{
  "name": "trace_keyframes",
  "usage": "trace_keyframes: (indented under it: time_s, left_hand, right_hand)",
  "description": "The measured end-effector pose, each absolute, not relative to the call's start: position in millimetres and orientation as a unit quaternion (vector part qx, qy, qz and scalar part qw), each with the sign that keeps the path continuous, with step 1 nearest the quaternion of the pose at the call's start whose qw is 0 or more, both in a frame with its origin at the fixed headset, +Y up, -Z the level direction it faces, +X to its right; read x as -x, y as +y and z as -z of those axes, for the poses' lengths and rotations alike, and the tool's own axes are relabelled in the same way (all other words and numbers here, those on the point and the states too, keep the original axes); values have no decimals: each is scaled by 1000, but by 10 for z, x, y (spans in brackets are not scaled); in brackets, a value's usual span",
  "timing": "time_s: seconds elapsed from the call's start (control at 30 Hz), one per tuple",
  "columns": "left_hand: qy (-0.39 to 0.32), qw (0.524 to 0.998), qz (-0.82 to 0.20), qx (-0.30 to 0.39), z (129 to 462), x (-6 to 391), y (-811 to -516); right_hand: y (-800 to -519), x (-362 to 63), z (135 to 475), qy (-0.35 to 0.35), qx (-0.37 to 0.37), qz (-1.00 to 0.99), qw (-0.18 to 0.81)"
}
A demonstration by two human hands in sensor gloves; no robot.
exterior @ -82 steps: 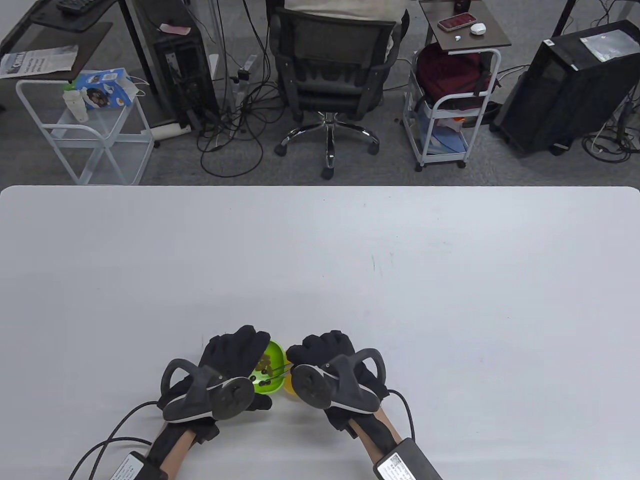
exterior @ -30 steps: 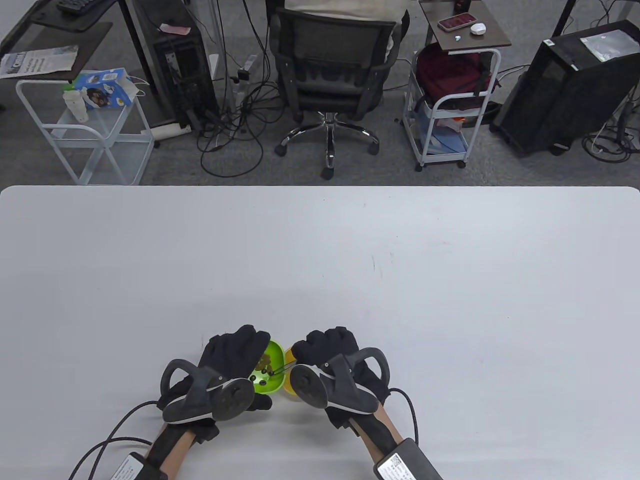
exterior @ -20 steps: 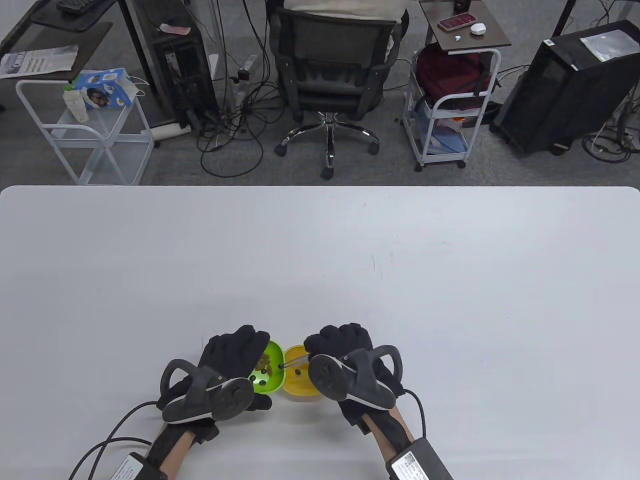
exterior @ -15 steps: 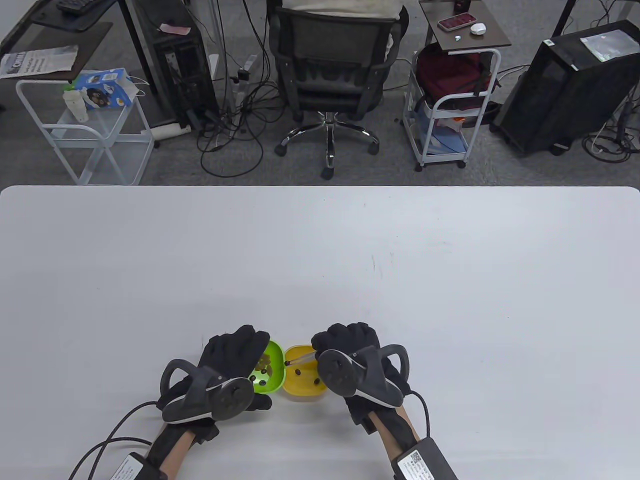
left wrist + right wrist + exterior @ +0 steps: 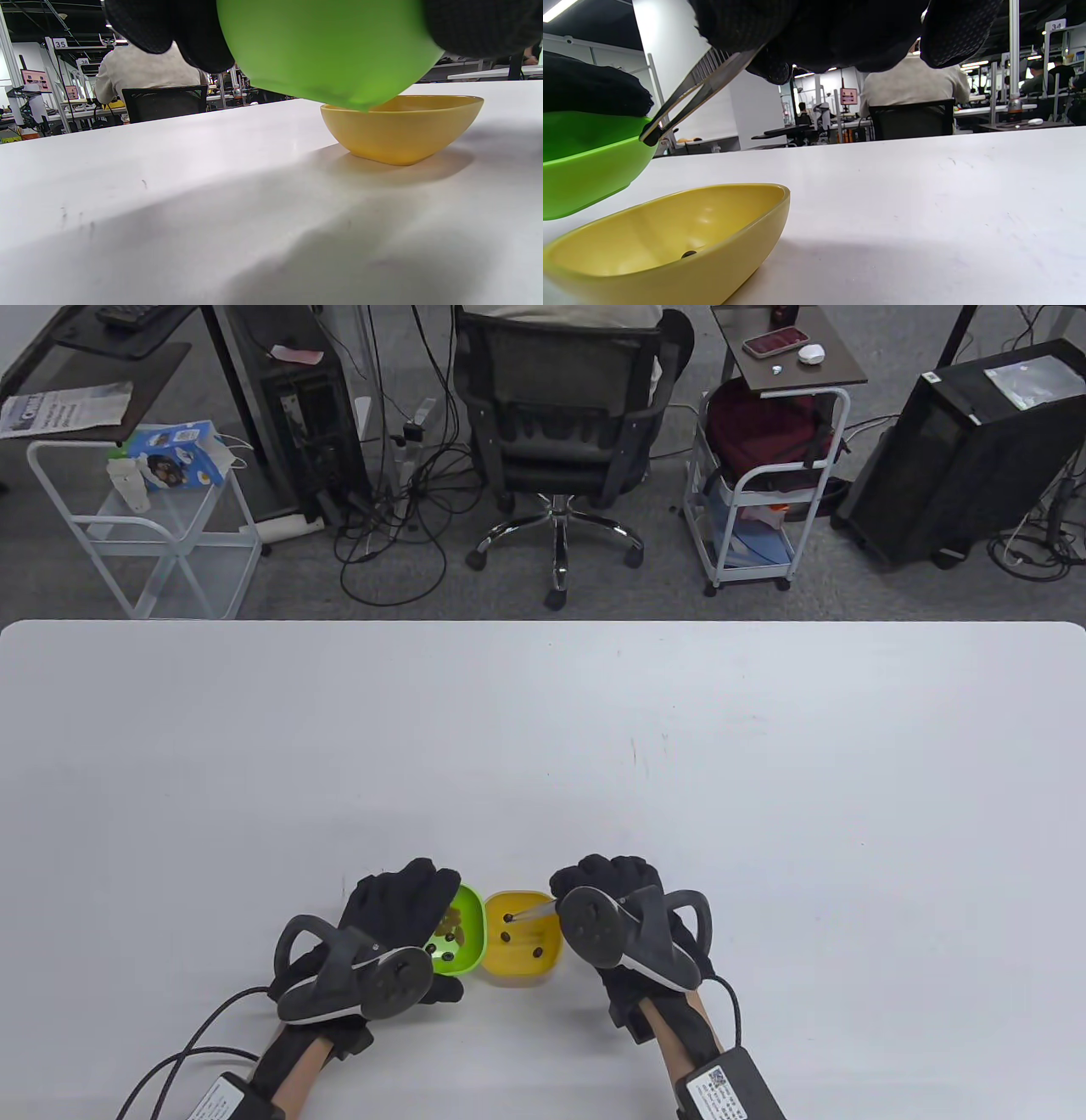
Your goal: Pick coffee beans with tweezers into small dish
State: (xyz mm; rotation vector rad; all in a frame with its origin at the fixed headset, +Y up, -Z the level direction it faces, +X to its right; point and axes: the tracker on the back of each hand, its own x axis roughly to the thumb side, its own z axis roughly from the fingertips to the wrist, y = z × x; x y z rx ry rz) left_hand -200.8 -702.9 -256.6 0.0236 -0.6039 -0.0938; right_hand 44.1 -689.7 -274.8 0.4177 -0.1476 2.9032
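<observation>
My left hand (image 5: 399,912) grips the green dish (image 5: 465,937) and holds it tilted just off the table; several coffee beans (image 5: 450,929) lie in it. Its green underside (image 5: 326,46) fills the top of the left wrist view. The small yellow dish (image 5: 543,963) stands right beside it, with two beans (image 5: 507,937) inside. My right hand (image 5: 598,882) pinches metal tweezers (image 5: 533,909). Their tips hold a dark bean (image 5: 651,136) above the yellow dish (image 5: 670,237), near its left rim. One bean (image 5: 688,254) shows inside that dish.
The white table (image 5: 594,746) stretches far beyond the dishes. An office chair (image 5: 560,432) and carts (image 5: 764,475) stand on the floor past its far edge. Glove cables (image 5: 195,1052) trail at the near left.
My right hand has moved right, carrying the tweezers from inside the green dish to above the yellow dish. My left hand and the green dish have stayed put.
</observation>
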Motion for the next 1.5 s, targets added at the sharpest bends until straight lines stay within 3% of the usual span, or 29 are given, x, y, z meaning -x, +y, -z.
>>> trace_keyframes:
  time_s: [0.5, 1.5]
  left_hand:
    - [-298, 953, 44, -8, 2568, 2005, -7031]
    - [-299, 953, 42, -9, 2569, 2003, -7029]
  right_hand:
    - [-6848, -262, 2659, -95, -176, -974, 110]
    - [-6976, 204, 2569, -98, -237, -966, 29]
